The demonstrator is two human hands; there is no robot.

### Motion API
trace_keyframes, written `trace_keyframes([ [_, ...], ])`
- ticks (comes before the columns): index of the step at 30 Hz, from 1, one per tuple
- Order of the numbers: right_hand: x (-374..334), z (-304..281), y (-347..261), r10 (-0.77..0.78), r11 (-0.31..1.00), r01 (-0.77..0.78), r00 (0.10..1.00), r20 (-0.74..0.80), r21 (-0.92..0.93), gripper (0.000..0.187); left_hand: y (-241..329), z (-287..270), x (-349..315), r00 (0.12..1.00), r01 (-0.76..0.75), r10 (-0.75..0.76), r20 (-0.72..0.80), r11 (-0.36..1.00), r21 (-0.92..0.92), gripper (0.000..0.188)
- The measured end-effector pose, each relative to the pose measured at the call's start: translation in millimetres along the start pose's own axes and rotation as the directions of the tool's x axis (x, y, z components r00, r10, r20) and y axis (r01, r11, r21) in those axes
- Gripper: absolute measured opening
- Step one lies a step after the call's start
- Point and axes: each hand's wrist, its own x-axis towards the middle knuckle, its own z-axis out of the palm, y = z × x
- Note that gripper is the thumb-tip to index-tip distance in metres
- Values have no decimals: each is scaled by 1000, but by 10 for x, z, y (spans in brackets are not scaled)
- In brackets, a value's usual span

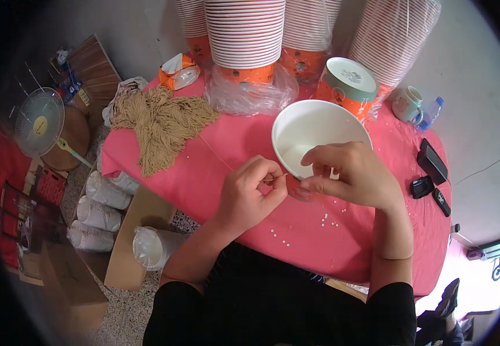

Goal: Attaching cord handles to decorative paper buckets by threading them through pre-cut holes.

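The left hand (254, 193) pinches soft-looking string (216, 152) beside the paper tub (299, 130), right of the table's (307, 256) middle; whether the right hand (351, 176) grasps anything, I cannot tell. The tub looks light, stiff; hold its rim (321, 102).

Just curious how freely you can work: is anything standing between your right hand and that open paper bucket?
Nothing visible does. The right hand overlaps the near rim of the open paper bucket in this view; whether they touch is unclear. The left hand, pinching a thin string, is close by.
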Motion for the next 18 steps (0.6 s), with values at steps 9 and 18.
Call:
trace_keyframes([
  [9,47,69,66,-1,1000,1,998,-56,-5,11,-20,45,-29,1000,-12,10,-24,997,-72,13],
  [18,78,101,104,27,999,-27,1000,9,-42,13,-26,118,-42,997,0,-7,-81,997,-82,13],
])
